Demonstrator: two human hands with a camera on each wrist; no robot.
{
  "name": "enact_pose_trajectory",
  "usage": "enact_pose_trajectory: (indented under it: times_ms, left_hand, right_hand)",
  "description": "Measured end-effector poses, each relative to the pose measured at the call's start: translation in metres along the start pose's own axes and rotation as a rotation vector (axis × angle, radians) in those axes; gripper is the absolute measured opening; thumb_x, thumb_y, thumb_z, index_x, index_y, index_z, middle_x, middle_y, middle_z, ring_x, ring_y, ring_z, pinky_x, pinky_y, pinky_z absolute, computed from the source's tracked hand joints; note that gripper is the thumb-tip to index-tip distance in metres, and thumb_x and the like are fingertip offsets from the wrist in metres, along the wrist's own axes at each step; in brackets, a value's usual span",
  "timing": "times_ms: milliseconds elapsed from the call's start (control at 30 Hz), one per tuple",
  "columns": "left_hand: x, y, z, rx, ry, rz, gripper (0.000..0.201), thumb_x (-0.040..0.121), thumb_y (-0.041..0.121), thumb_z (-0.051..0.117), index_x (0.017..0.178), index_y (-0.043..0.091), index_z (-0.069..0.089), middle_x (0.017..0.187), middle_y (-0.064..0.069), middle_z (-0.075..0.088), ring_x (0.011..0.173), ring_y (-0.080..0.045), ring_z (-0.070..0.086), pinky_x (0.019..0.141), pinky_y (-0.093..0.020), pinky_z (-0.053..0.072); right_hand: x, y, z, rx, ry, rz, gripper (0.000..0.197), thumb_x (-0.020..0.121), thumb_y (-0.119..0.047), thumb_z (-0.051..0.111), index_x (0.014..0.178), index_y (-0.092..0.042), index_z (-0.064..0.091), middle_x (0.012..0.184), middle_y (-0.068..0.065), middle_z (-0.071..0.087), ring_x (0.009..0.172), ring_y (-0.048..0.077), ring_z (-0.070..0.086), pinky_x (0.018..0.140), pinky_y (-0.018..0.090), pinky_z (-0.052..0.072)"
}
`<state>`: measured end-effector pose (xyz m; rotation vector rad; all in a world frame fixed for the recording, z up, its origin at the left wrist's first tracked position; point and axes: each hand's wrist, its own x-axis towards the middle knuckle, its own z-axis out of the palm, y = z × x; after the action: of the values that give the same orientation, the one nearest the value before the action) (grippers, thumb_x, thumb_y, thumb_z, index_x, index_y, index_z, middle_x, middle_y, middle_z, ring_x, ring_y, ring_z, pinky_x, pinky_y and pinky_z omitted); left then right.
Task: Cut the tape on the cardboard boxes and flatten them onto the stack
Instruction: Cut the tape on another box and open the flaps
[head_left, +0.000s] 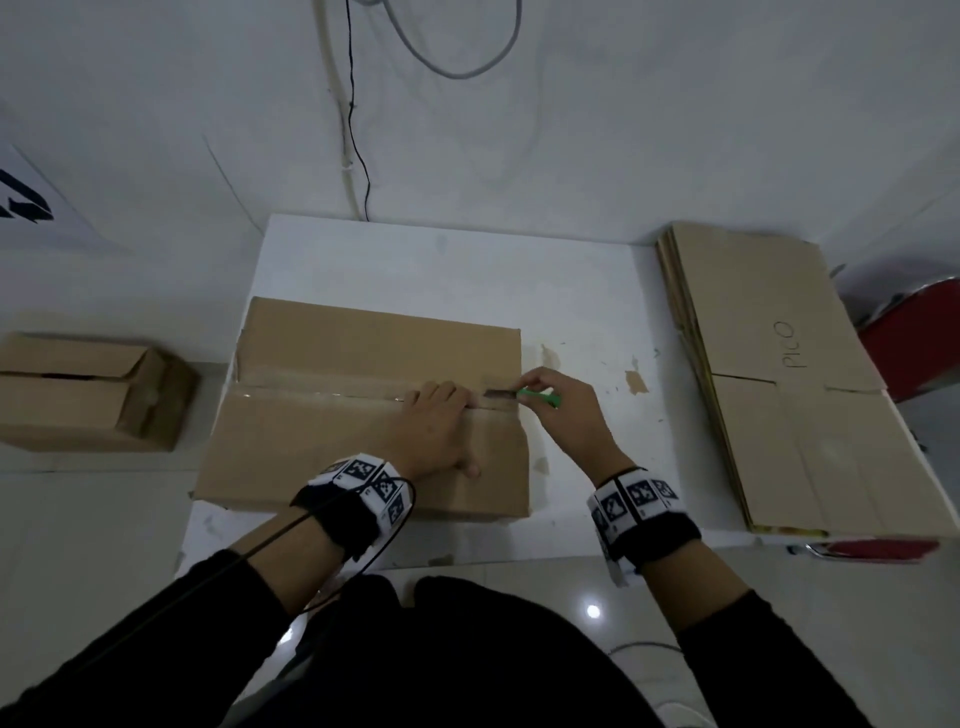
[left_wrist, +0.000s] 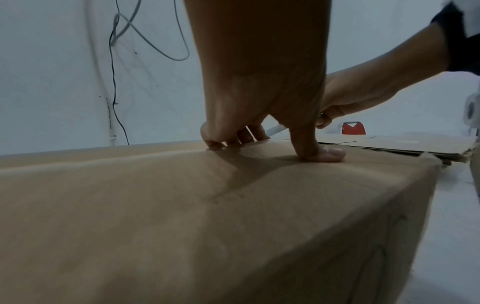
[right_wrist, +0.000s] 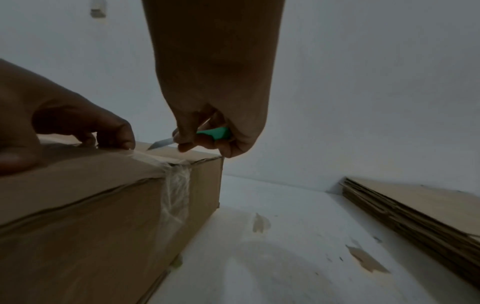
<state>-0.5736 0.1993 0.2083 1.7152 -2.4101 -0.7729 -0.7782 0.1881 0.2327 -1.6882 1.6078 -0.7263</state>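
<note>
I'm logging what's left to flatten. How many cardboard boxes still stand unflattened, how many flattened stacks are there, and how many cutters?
Unflattened cardboard boxes: 2 (taped box, small box)
Flattened stack: 1
Green cutter: 1
Total: 4

Looks like a back room or storeroom used for packing work, not a home space. Bare white walls (head_left: 623, 130) are showing scuffs, with loose grey and black cables (head_left: 353, 130) hanging down one corner. A low white bench (head_left: 571, 291) is sitting on glossy pale floor tiles (head_left: 78, 519), its top chipped and scarred with torn patches. A stack of flattened cardboard (head_left: 769, 364) is lying on the bench's right side, one sheet marked "PICO" by hand. A taped cardboard box (head_left: 337, 441) is sitting mid-bench, and a second box (head_left: 88, 395) is waiting on the floor at left. A red metal-framed chair (head_left: 914, 332) is peeking out behind the stack.
</note>
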Motion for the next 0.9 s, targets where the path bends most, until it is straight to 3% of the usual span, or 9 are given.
enact_pose_trajectory:
  times_ms: [133, 267, 333, 433, 533, 700, 800, 900]
  left_hand:
    - [-0.002, -0.001, 0.002, 0.006, 0.021, 0.003, 0.086, 0.054, 0.053, 0.084, 0.125, 0.022, 0.047, 0.119, 0.003, 0.046, 0.114, -0.019, 0.039, 0.093, -0.034, 0.028]
    - [-0.004, 0.001, 0.003, 0.004, 0.028, 0.015, 0.083, 0.056, 0.052, 0.083, 0.125, 0.021, 0.048, 0.121, 0.003, 0.046, 0.115, -0.020, 0.040, 0.092, -0.034, 0.028]
    - [-0.006, 0.001, 0.003, 0.004, 0.025, 0.015, 0.083, 0.056, 0.051, 0.083, 0.125, 0.022, 0.047, 0.123, 0.004, 0.045, 0.115, -0.020, 0.040, 0.093, -0.035, 0.028]
    - [-0.008, 0.001, 0.005, -0.028, 0.017, 0.023, 0.083, 0.056, 0.050, 0.082, 0.126, 0.024, 0.046, 0.123, 0.005, 0.045, 0.115, -0.020, 0.039, 0.096, -0.035, 0.029]
    - [-0.009, 0.000, 0.004, -0.028, 0.019, 0.044, 0.081, 0.060, 0.049, 0.082, 0.127, 0.024, 0.044, 0.124, 0.005, 0.044, 0.115, -0.020, 0.039, 0.095, -0.034, 0.027]
    - [-0.008, 0.002, 0.003, -0.038, -0.012, 0.050, 0.080, 0.062, 0.046, 0.082, 0.129, 0.024, 0.042, 0.126, 0.004, 0.043, 0.115, -0.020, 0.038, 0.094, -0.035, 0.027]
    - [-0.007, 0.002, 0.003, -0.032, -0.020, 0.052, 0.080, 0.063, 0.045, 0.081, 0.129, 0.024, 0.042, 0.127, 0.004, 0.043, 0.115, -0.020, 0.038, 0.094, -0.036, 0.028]
    - [-0.007, -0.001, 0.001, -0.028, -0.028, 0.046, 0.080, 0.062, 0.045, 0.082, 0.128, 0.024, 0.042, 0.127, 0.003, 0.043, 0.115, -0.021, 0.038, 0.094, -0.036, 0.029]
  right_hand:
    - [0.014, -0.007, 0.002, -0.161, -0.187, -0.066, 0.020, 0.086, -0.003, 0.063, 0.086, -0.020, 0.072, 0.092, -0.014, 0.070, 0.094, 0.002, 0.061, 0.083, 0.021, 0.048]
    - [0.022, -0.001, -0.010, -0.265, -0.216, -0.006, 0.020, 0.084, -0.010, 0.068, 0.078, -0.028, 0.072, 0.091, -0.011, 0.070, 0.091, 0.006, 0.062, 0.080, 0.028, 0.049]
    - [0.023, 0.005, -0.017, -0.174, -0.225, 0.041, 0.020, 0.081, -0.005, 0.070, 0.077, -0.024, 0.074, 0.084, -0.005, 0.071, 0.083, 0.004, 0.062, 0.077, 0.025, 0.047]
    - [0.022, 0.012, -0.024, -0.087, -0.242, 0.072, 0.021, 0.079, 0.004, 0.067, 0.079, -0.016, 0.076, 0.077, 0.004, 0.071, 0.071, -0.002, 0.060, 0.068, 0.013, 0.044]
    - [0.019, 0.015, -0.023, -0.065, -0.239, 0.065, 0.018, 0.082, 0.005, 0.065, 0.083, -0.010, 0.076, 0.075, 0.005, 0.070, 0.069, -0.006, 0.059, 0.065, 0.004, 0.040]
    - [0.015, 0.029, -0.033, -0.080, -0.264, 0.091, 0.018, 0.082, -0.003, 0.071, 0.082, -0.020, 0.076, 0.076, 0.001, 0.073, 0.074, -0.004, 0.062, 0.066, 0.005, 0.039]
    - [0.008, 0.034, -0.024, -0.029, -0.174, 0.104, 0.016, 0.084, -0.004, 0.070, 0.082, -0.020, 0.075, 0.076, -0.001, 0.073, 0.079, 0.004, 0.066, 0.070, 0.016, 0.047]
    - [0.000, 0.037, -0.017, 0.011, -0.130, 0.109, 0.010, 0.085, -0.007, 0.071, 0.084, -0.016, 0.074, 0.076, -0.001, 0.073, 0.081, 0.014, 0.068, 0.074, 0.039, 0.054]
